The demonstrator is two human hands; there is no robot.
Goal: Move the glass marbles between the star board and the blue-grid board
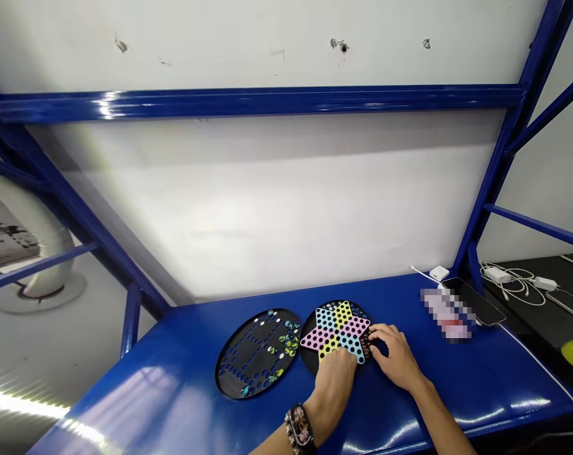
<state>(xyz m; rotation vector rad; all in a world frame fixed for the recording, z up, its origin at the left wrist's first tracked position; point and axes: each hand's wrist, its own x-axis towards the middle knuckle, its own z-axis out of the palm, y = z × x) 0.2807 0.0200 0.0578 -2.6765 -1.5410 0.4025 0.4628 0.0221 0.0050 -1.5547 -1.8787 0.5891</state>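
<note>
A star-shaped pegboard (336, 332) with pink, yellow and light-blue points lies on a round black base on the blue table. My left hand (333, 379), with a beaded bracelet on its wrist, rests on the board's lower edge and hides its fingertips. My right hand (393, 357) reaches the board's right side, with fingers spread beside dark marbles there. To the left stands a second round black board (258, 354), pierced with holes and dotted with several coloured marbles. Neither hand touches it.
The blue table (125, 404) carries a black phone (473, 301), a blurred pink-and-white object (447, 314) and a white charger (439, 273). White cables (508, 284) lie on a black surface at the right. Blue steel frame bars (253, 98) cross the white wall behind.
</note>
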